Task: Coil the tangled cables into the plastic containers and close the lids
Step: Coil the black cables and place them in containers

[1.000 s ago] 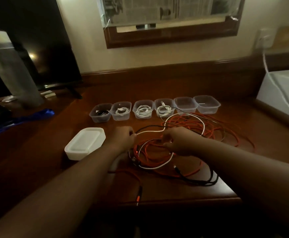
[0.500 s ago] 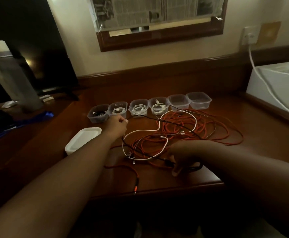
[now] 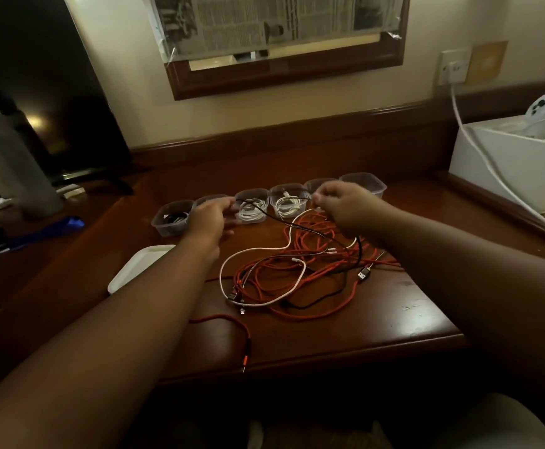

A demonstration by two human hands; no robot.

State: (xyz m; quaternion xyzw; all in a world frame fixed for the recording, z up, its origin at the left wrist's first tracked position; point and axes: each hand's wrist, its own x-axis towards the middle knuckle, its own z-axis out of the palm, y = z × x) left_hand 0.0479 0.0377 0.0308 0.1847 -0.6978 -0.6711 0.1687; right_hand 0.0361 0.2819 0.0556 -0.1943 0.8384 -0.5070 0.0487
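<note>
A: Cables (image 3: 297, 280) lie tangled at the frame's centre on the desk (image 3: 394, 319); a thin black cable (image 3: 264, 212) is stretched between both hands.
B: Grips?
A: Right hand (image 3: 339, 205) pinches it. Left hand (image 3: 211, 218) is curled at its other end; I can't tell whether it grips.
B: Advice?
A: Probably draw the black one free slowly, lifting it clear of the red loops, before coiling.
B: Counts?
A: Six containers (image 3: 251, 207) in a row above the tangle, four already holding cables; one white lid stack (image 3: 135, 270) at left.
</note>
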